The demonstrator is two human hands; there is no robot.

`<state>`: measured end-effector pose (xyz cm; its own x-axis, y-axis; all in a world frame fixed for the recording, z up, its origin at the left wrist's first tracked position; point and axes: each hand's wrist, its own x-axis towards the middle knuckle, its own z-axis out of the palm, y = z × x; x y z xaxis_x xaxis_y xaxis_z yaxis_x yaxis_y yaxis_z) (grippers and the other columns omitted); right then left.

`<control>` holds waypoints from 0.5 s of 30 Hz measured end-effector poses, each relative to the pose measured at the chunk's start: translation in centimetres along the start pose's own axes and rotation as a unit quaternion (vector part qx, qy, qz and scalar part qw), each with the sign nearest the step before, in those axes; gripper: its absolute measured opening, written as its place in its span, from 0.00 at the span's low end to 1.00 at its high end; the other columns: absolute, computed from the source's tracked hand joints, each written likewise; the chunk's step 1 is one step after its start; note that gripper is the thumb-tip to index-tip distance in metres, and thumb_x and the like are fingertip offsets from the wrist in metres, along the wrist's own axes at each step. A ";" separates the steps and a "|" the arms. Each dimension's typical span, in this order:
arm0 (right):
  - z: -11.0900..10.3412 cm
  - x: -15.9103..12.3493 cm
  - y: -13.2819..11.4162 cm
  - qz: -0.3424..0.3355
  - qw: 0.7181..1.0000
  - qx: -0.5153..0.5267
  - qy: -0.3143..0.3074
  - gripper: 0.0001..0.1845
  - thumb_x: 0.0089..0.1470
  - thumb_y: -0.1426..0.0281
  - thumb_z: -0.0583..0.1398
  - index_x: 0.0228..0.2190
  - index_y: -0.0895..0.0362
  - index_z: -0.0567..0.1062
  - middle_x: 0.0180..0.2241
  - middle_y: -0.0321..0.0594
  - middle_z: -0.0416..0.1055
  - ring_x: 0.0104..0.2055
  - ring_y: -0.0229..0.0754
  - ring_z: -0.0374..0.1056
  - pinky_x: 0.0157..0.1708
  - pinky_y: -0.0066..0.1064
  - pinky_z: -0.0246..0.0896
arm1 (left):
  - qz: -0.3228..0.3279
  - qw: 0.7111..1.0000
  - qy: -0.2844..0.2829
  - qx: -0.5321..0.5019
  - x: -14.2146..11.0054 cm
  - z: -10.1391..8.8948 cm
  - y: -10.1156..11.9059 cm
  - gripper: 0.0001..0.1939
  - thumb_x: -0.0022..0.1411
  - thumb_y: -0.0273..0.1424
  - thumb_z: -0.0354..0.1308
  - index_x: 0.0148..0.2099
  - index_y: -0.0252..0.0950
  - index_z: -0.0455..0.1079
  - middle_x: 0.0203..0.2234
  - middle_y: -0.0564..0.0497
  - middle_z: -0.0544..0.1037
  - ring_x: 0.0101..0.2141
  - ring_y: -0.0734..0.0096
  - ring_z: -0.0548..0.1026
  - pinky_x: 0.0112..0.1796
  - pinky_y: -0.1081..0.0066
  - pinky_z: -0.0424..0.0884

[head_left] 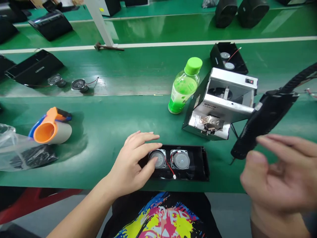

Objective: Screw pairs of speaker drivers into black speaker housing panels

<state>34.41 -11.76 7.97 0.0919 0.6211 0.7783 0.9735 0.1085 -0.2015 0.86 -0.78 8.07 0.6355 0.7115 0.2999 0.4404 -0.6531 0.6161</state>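
My left hand (138, 162) lies over the left end of a black speaker housing (198, 165), fingers spread and thumb tip on the left of two round speaker drivers (158, 158). The right driver (182, 160) sits beside it in the same housing. A red wire with a white plug (174, 176) runs between them. At the right, my right hand (282, 175) is slightly blurred, thumb and fingers apart. Its fingertips are at the lower part of a black electric screwdriver (262, 122), which points down with its bit showing; whether they touch is unclear.
Behind the housing stand a metal screw feeder (223, 105) and a green-capped bottle (184, 86). An orange tape dispenser (52, 127) and a plastic bag (22, 152) lie at left. Farther back are loose drivers (79, 85), another housing (229, 59) and a white post (100, 23).
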 end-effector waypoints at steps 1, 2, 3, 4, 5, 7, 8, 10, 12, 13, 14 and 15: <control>0.2 -0.1 0.7 0.045 0.997 -0.038 0.041 0.35 0.55 0.65 0.71 0.64 0.50 0.78 0.55 0.55 0.80 0.59 0.69 0.76 0.51 0.60 0.77 | 0.006 0.999 0.027 -0.016 0.4 0.2 0.5 0.15 0.73 0.26 0.63 0.59 0.41 0.75 0.57 0.47 0.82 0.59 0.60 0.80 0.63 0.52 0.71; 0.6 -0.2 1.3 0.096 0.993 -0.054 0.048 0.41 0.55 0.62 0.71 0.68 0.52 0.74 0.61 0.59 0.76 0.64 0.73 0.72 0.54 0.63 0.75 | 0.016 0.999 0.038 -0.023 0.9 0.5 1.1 0.12 0.73 0.28 0.64 0.57 0.41 0.76 0.53 0.49 0.84 0.55 0.62 0.81 0.58 0.55 0.73; 1.1 -0.2 2.0 0.155 0.986 -0.049 0.024 0.45 0.56 0.59 0.71 0.71 0.54 0.69 0.65 0.62 0.72 0.67 0.75 0.70 0.56 0.66 0.74 | 0.030 0.999 0.031 -0.016 1.3 1.0 1.8 0.10 0.74 0.29 0.66 0.55 0.41 0.76 0.50 0.51 0.85 0.50 0.63 0.81 0.52 0.56 0.72; 1.7 -0.3 2.5 0.211 0.977 -0.027 -0.014 0.45 0.58 0.57 0.70 0.72 0.55 0.67 0.65 0.62 0.72 0.65 0.74 0.72 0.56 0.67 0.74 | 0.045 0.999 0.007 0.003 1.7 1.6 2.4 0.10 0.74 0.31 0.67 0.55 0.41 0.76 0.49 0.51 0.85 0.48 0.62 0.81 0.49 0.56 0.70; 2.2 -0.3 3.1 0.258 0.965 0.004 -0.046 0.40 0.61 0.55 0.69 0.69 0.55 0.69 0.59 0.61 0.77 0.58 0.70 0.77 0.54 0.66 0.76 | 0.060 0.997 -0.027 0.029 2.0 2.3 2.9 0.11 0.73 0.33 0.68 0.56 0.41 0.76 0.48 0.52 0.85 0.46 0.61 0.80 0.46 0.55 0.68; 3.0 -0.3 4.2 0.311 0.941 0.089 -0.104 0.26 0.66 0.50 0.64 0.55 0.54 0.77 0.41 0.51 0.83 0.39 0.58 0.81 0.42 0.56 0.80 | 0.073 0.990 -0.089 0.085 2.4 3.8 3.7 0.16 0.72 0.35 0.71 0.58 0.40 0.77 0.48 0.50 0.85 0.45 0.58 0.79 0.44 0.54 0.65; 3.1 -0.2 4.7 0.326 0.925 0.146 -0.131 0.26 0.66 0.45 0.63 0.49 0.54 0.77 0.34 0.45 0.81 0.33 0.53 0.79 0.35 0.49 0.80 | 0.072 0.986 -0.110 0.108 2.5 4.4 3.9 0.19 0.70 0.36 0.73 0.60 0.39 0.77 0.47 0.49 0.85 0.45 0.56 0.78 0.43 0.54 0.65; 3.0 0.1 5.2 0.337 0.891 0.262 -0.155 0.32 0.63 0.37 0.61 0.47 0.52 0.75 0.28 0.38 0.75 0.26 0.46 0.74 0.27 0.41 0.77 | 0.065 0.980 -0.131 0.135 2.6 5.3 4.1 0.24 0.67 0.38 0.76 0.61 0.39 0.77 0.46 0.48 0.84 0.45 0.55 0.77 0.43 0.54 0.65; 2.3 1.1 5.1 0.338 0.862 0.349 -0.144 0.37 0.61 0.35 0.62 0.56 0.49 0.72 0.28 0.34 0.71 0.25 0.44 0.71 0.27 0.41 0.78 | 0.054 0.978 -0.137 0.148 2.6 5.8 4.0 0.24 0.66 0.37 0.77 0.60 0.39 0.77 0.46 0.47 0.83 0.45 0.54 0.76 0.44 0.54 0.65; 1.8 1.8 4.7 0.339 0.852 0.377 -0.128 0.38 0.61 0.35 0.61 0.59 0.47 0.70 0.28 0.33 0.69 0.24 0.44 0.70 0.27 0.41 0.78 | 0.048 0.978 -0.138 0.151 2.6 5.9 4.0 0.22 0.65 0.37 0.77 0.59 0.40 0.78 0.45 0.47 0.82 0.44 0.54 0.76 0.44 0.54 0.65; 1.2 2.7 4.2 0.335 0.845 0.401 -0.111 0.38 0.62 0.34 0.59 0.61 0.45 0.69 0.28 0.32 0.68 0.24 0.43 0.69 0.26 0.41 0.77 | 0.042 0.978 -0.137 0.153 2.5 5.9 4.0 0.20 0.65 0.37 0.77 0.56 0.40 0.79 0.45 0.48 0.81 0.44 0.54 0.75 0.43 0.55 0.65; 0.6 3.8 3.4 0.332 0.838 0.423 -0.090 0.36 0.64 0.34 0.56 0.61 0.43 0.70 0.28 0.33 0.67 0.23 0.43 0.68 0.25 0.40 0.75 | 0.036 0.978 -0.135 0.154 2.5 5.9 4.0 0.17 0.65 0.37 0.77 0.52 0.41 0.80 0.44 0.48 0.81 0.43 0.55 0.75 0.43 0.55 0.64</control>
<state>37.99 -8.51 9.88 0.4471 0.8612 0.2416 0.2162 0.1581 -0.9635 7.95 -3.12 7.00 0.7980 0.5935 0.1052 0.5319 -0.7754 0.3403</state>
